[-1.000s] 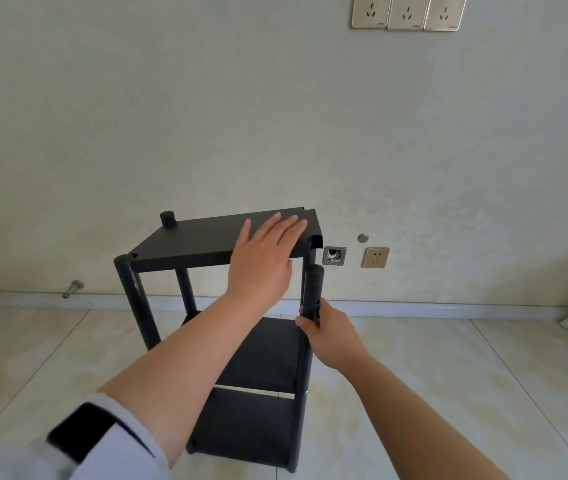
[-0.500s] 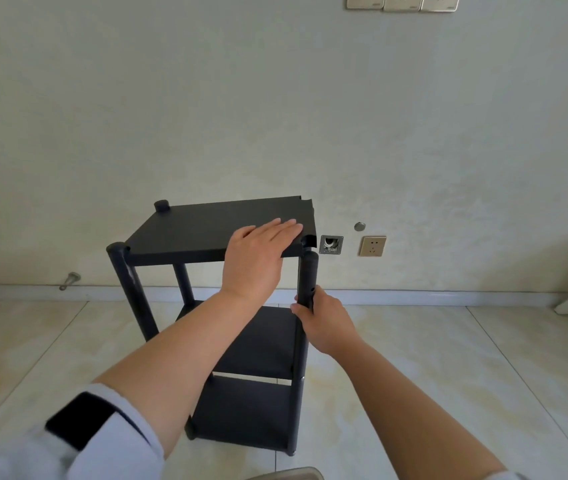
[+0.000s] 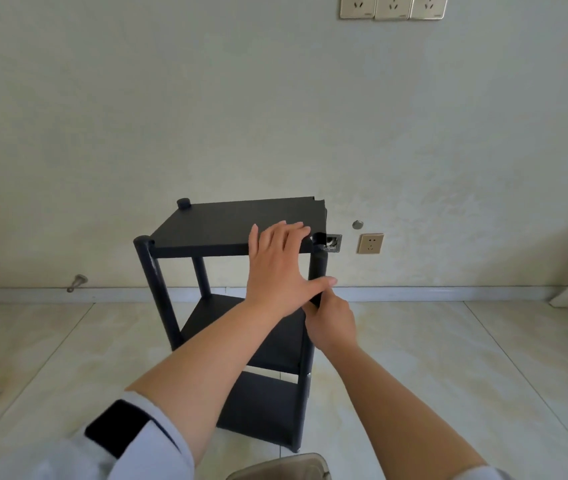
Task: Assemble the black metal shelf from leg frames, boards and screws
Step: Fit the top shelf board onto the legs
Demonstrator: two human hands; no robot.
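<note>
Head view: the black shelf (image 3: 241, 233) stands on the floor (image 3: 449, 358) by the wall. The left hand (image 3: 277, 268) lies flat, fingers straight, on its top board; the right hand (image 3: 331, 323) grasps the front right leg (image 3: 317, 275). Stiff, probably light metal: best held by the legs.

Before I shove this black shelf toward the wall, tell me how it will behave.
The black shelf looks tall and narrow, so a push at the top board would likely tip it rather than slide it. The tile floor looks smooth, so a low push probably slides it. The near right leg, gripped by the right hand, sits below the board's corner and may be loose.
</note>
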